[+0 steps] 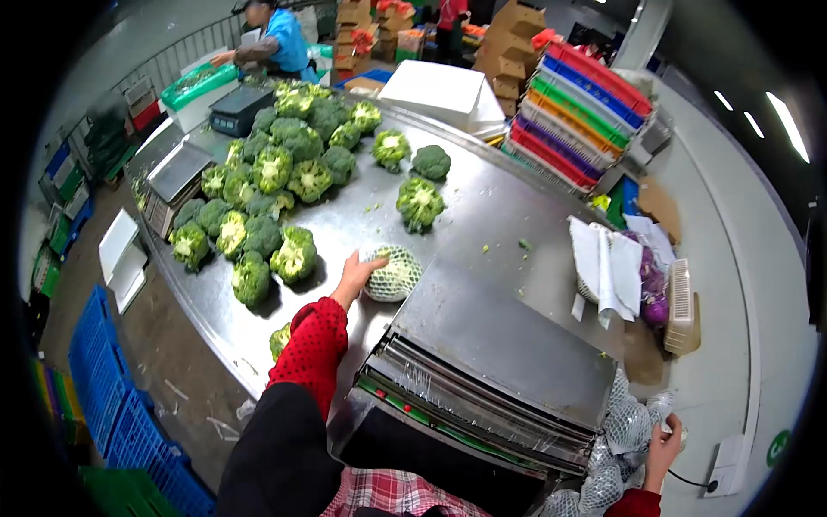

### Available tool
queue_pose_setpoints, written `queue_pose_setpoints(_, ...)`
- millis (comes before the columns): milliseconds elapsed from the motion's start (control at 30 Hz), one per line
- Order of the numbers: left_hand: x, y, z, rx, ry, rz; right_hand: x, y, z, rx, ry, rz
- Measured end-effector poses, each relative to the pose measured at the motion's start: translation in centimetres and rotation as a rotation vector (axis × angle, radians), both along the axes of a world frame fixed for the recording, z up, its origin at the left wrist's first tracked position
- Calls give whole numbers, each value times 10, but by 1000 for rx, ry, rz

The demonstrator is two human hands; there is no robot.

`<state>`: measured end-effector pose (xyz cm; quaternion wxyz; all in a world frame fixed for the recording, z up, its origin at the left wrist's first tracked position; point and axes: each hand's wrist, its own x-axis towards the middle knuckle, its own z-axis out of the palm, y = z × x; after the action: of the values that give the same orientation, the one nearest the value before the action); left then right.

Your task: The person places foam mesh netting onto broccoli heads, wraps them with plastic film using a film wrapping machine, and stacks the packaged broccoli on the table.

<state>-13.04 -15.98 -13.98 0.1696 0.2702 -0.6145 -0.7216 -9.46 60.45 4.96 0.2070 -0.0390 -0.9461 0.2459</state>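
My left hand [357, 277] rests against the left side of a round pale-green item in white foam netting [394, 274], thumb over its top, on the steel table. Just right of that item is a wrapping machine [500, 345] with a flat metal top and a film roll along its front. At the lower right, my right hand [663, 444] has its fingers curled at a netted item [660, 407], beside a heap of netted items [627, 425]. Broccoli heads [297, 138] are piled on the table's left part, and a few lie apart near the middle.
Scales [241, 108] and a green-lined tub [198, 86] stand at the far left, near a person in blue [284, 43]. Coloured crates [577, 112] are stacked behind the table. White sheets [607, 267] and a basket [680, 306] lie right. Blue crates [108, 379] stand left.
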Motion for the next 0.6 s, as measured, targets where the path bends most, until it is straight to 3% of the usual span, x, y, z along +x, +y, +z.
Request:
queue_pose_setpoints(67, 2, 3, -9, 41, 103, 140, 24, -28, 12, -54, -26, 69)
queue_pose_setpoints(100, -2, -10, -27, 111, 73, 225, 39, -52, 33, -201, -121, 42)
queue_pose_setpoints(167, 17, -14, 12, 255, 79, 290, 64, -95, 63, -440, -299, -10)
queue_pose_setpoints(233, 31, 7, 76, 243, 225, 306, 65, -108, 34, -354, -235, 222)
queue_pose_setpoints(267, 32, 21, 100, 225, 265, 248, 69, -157, 42, -265, -169, 335)
queue_pose_setpoints(300, 35, 48, 130, 170, 290, 202, 59, -196, 40, -397, -197, 507)
queue_pose_setpoints(400, 43, 144, 170, 112, 419, 30, 37, -309, 47, -718, -299, 700)
queue_pose_setpoints(467, 71, 215, 207, 215, 289, -89, 8, -342, 28, -813, -244, 733)
queue_pose_setpoints(500, 78, 238, 201, 242, 277, -217, -3, -347, 18, -842, -202, 745)
queue_pose_setpoints(533, 75, 249, 169, 136, 199, -407, -10, -341, 10, -838, -194, 737)
queue_pose_setpoints(600, 95, 277, 163, 131, 28, -555, -26, -318, -5, -244, -181, 602)
